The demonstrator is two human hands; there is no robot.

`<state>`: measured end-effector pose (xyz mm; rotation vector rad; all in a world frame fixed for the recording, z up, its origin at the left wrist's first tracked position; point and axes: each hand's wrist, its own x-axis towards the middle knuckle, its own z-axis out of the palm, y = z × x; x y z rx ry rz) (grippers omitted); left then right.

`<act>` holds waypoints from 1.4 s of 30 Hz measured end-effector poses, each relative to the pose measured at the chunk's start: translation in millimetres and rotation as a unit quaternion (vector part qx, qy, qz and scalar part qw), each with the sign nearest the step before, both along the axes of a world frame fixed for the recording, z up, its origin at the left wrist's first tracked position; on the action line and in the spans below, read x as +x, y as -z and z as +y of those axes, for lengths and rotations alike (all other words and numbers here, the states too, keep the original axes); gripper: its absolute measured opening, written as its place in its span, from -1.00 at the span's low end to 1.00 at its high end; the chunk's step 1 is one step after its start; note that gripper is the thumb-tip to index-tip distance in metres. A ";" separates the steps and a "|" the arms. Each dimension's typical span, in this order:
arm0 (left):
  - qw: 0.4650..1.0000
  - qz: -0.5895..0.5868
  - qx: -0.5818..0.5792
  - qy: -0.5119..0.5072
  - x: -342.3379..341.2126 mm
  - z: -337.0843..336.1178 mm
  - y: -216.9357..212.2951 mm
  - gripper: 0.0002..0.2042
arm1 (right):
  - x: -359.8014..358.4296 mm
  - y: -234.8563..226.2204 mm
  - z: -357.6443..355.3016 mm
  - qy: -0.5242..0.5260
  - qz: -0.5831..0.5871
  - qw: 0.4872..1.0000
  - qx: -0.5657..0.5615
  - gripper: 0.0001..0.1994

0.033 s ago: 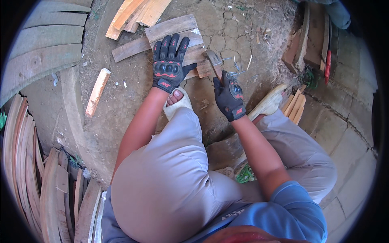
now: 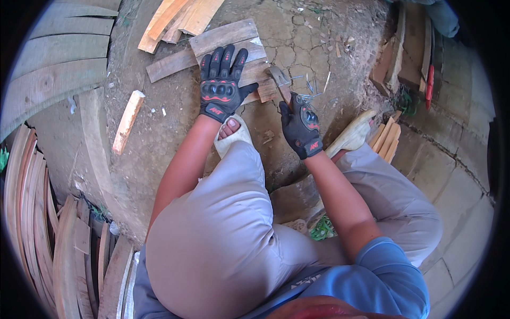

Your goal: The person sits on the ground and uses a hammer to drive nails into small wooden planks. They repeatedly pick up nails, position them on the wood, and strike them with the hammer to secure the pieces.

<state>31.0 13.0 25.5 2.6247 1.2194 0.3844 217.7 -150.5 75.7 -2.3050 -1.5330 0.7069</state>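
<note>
My left hand (image 2: 220,85), in a black glove with red marks, lies spread flat over some joined wooden boards (image 2: 226,36). It holds nothing, and it covers part of the boards. In my gloved right hand (image 2: 302,126) is a hammer (image 2: 279,77), gripped by its handle. The hammer's metal head is beside the boards' right edge, by a short orange-brown block (image 2: 266,91). Whether the head touches the wood, I cannot tell. Several loose nails (image 2: 312,86) are scattered on the dirt just right of the hammer head.
Cut wood pieces (image 2: 180,21) lie beyond the boards. A single wood stick (image 2: 128,121) rests at the left. Stacked planks (image 2: 32,196) fill the lower left, and more lumber (image 2: 411,48) stands at the far right near a red-handled tool (image 2: 430,87). My sandalled foot (image 2: 232,133) is close to the boards.
</note>
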 end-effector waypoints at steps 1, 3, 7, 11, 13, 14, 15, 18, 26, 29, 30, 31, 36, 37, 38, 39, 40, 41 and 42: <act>1.000 -0.008 -0.003 0.002 -1.1 -0.1 -0.2 -0.09 | 0.9 -4.9 3.0 -0.003 0.008 1.000 -0.012 -0.63; 1.000 -0.026 -0.007 0.006 -5.8 1.5 1.3 -0.18 | 1.0 -8.1 5.0 0.005 0.015 1.000 -0.023 -0.64; 0.994 -0.007 0.060 0.095 -15.9 5.0 10.6 -0.38 | -0.9 -13.2 7.2 0.025 0.026 0.999 -0.024 -0.66; 0.994 -0.020 0.041 0.100 -15.4 5.6 13.2 -0.45 | 10.7 -7.3 4.5 -0.010 0.009 0.999 -0.032 -0.67; 0.995 -0.019 0.031 0.098 -18.6 5.1 12.6 -0.47 | 14.6 -27.9 13.8 -0.028 0.006 0.999 -0.034 -0.64; 0.995 -0.024 0.024 0.096 -17.7 5.2 11.2 -0.48 | 17.8 -32.9 15.1 -0.025 0.012 0.999 -0.022 -0.64; 0.995 -0.029 0.024 0.096 -18.8 4.7 12.2 -0.50 | 18.5 -39.3 17.8 -0.022 0.019 1.000 -0.011 -0.64; 0.994 -0.047 0.023 0.096 -20.5 6.0 14.2 -0.56 | 12.3 -53.9 17.8 -0.028 -0.029 0.997 0.060 -0.64; 0.995 -0.037 0.014 0.092 -21.5 6.5 10.0 -0.57 | 7.6 -41.0 25.4 -0.018 -0.054 0.995 0.082 -0.73; 0.995 -0.045 0.012 0.090 -20.8 4.5 11.4 -0.57 | 5.8 -45.6 20.2 -0.017 -0.068 0.995 0.073 -0.73; 0.995 -0.049 0.012 0.090 -20.4 4.5 10.9 -0.57 | 6.6 -37.7 20.9 -0.031 -0.067 0.995 0.060 -0.73; 0.994 -0.054 0.009 0.093 -19.0 4.6 11.2 -0.58 | 8.1 -28.5 21.7 -0.044 -0.068 0.996 0.046 -0.73; 0.995 -0.036 0.024 0.095 -20.4 5.3 9.9 -0.59 | 4.0 -52.7 18.7 0.036 -0.071 0.992 0.093 -0.62; 0.995 -0.044 0.021 0.092 -20.3 4.0 11.2 -0.60 | 6.5 -45.5 14.4 0.013 -0.079 0.990 0.112 -0.63; 0.994 -0.051 0.019 0.090 -20.0 2.9 11.7 -0.61 | 10.5 -30.2 8.9 -0.010 -0.087 0.987 0.132 -0.63; 0.994 -0.060 0.021 0.087 -18.4 4.5 12.1 -0.61 | 12.4 -24.9 14.9 -0.033 -0.096 0.983 0.155 -0.64; 0.994 -0.059 0.020 0.087 -17.6 4.4 12.2 -0.62 | 8.9 -18.1 22.2 -0.027 -0.084 0.996 0.016 -0.64; 0.994 -0.059 0.019 0.087 -16.9 4.1 12.2 -0.62 | 10.6 -19.8 22.0 -0.025 -0.086 0.996 0.029 -0.64; 0.995 -0.056 0.017 0.086 -19.8 4.1 13.5 -0.62 | 8.9 -27.4 24.9 -0.025 -0.085 0.995 0.042 -0.65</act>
